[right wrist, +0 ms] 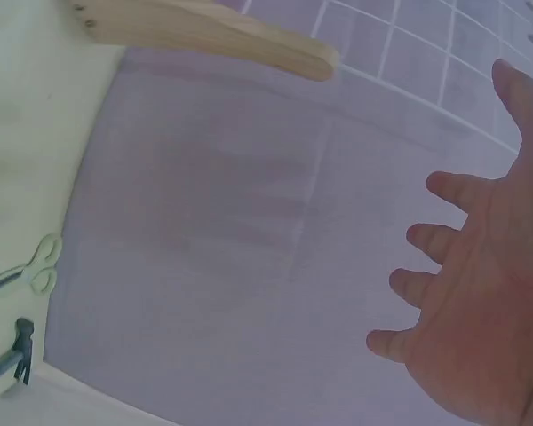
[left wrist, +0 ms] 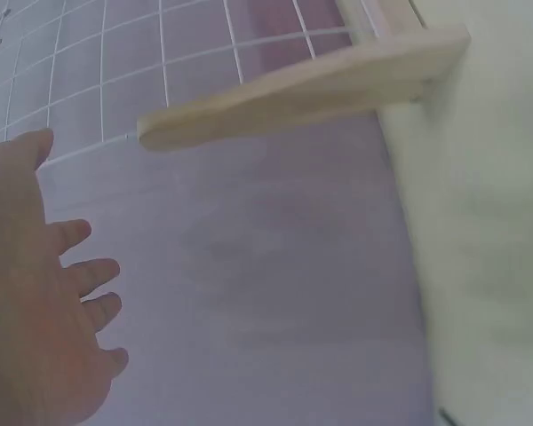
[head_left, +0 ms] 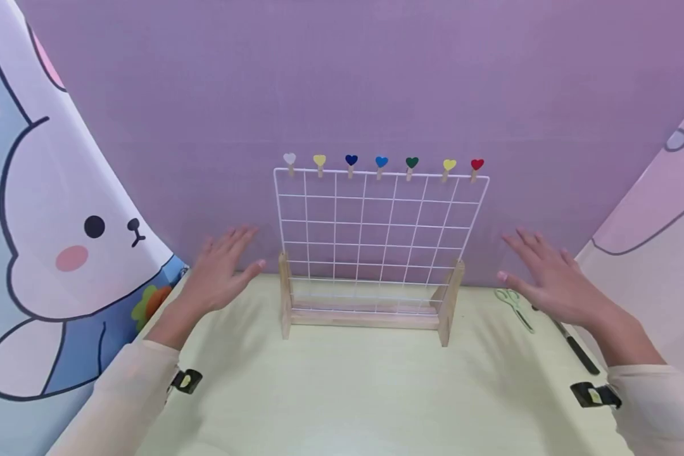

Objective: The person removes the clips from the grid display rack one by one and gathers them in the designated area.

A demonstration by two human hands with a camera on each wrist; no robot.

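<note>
flanking the wire grid rack [head_left: 376, 240], both hands hover, fingers spread.

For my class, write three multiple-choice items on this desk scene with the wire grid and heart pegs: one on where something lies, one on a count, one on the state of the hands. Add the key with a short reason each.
1. Where do the scissors lie?
A. left of the wire grid
B. right of the grid, near the right hand
C. hanging on the grid

2. How many heart pegs sit on the grid's top edge?
A. five
B. seven
C. nine

3. How are the hands?
A. both open, holding nothing
B. both gripping the grid
C. the left hand pinches a peg

Key: 1 B, they lie on the table under the right hand. 2 B, seven hearts show in a row. 3 A, fingers are spread either side of the grid.
</note>
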